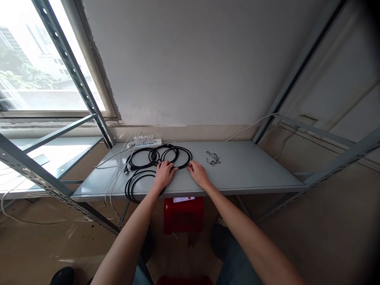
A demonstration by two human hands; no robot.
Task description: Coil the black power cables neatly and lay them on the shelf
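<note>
Head view: left hand [164, 173] hides part of the coiled black cables [157, 157] toward the left of the grey shelf [243, 166]; right hand [197, 172], fingers drawn narrow, meets their edge. Whether either grips cannot be told. Print on the white item [178, 200] atop the red stool [183, 219]: illegible. Pale wall [190, 71] behind.

Bare forearms [242, 225] reach forward, left hand [164, 174] and right hand [198, 173] near each other, fingers [162, 164] bent.
</note>
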